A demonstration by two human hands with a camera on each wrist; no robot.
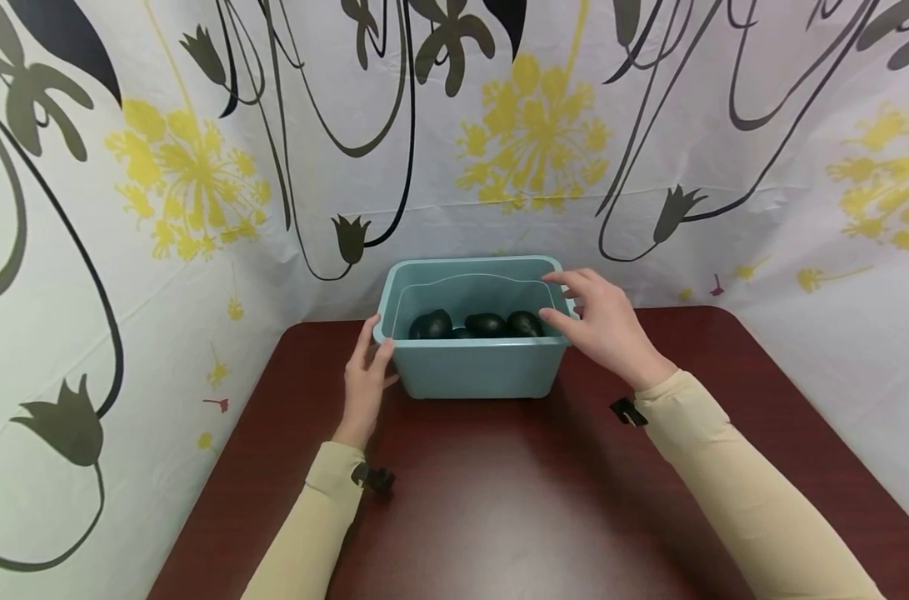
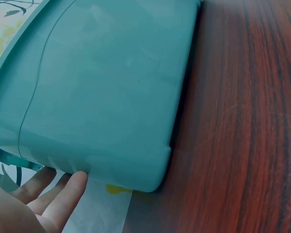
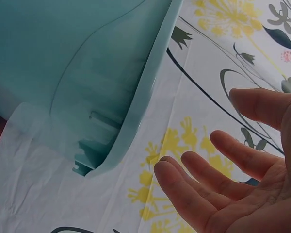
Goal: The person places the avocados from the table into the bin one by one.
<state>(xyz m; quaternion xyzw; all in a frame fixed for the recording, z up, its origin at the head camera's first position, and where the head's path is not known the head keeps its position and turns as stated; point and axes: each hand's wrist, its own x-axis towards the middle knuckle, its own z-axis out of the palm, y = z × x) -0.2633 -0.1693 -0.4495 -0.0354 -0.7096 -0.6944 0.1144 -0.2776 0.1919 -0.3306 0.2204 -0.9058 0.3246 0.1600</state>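
Observation:
A light teal plastic bin [image 1: 478, 371] stands at the far edge of the table, with several dark avocados [image 1: 487, 325] lying inside. At its left end my left hand [image 1: 364, 387] touches the side by the rim. The left wrist view shows those fingers [image 2: 68, 196] fairly straight, their tips against the bin wall [image 2: 106, 97]. My right hand [image 1: 600, 321] is raised at the right end of the bin, fingers spread and holding nothing. In the right wrist view a gap shows between its fingers [image 3: 184, 194] and the bin rim [image 3: 140, 107].
The dark red-brown wood table [image 1: 499, 500] extends from the bin toward me. A white cloth [image 1: 312, 183] with grey and yellow flower prints hangs behind and along both sides of the table. Dark wrist cameras [image 1: 374, 477] sit at both cuffs.

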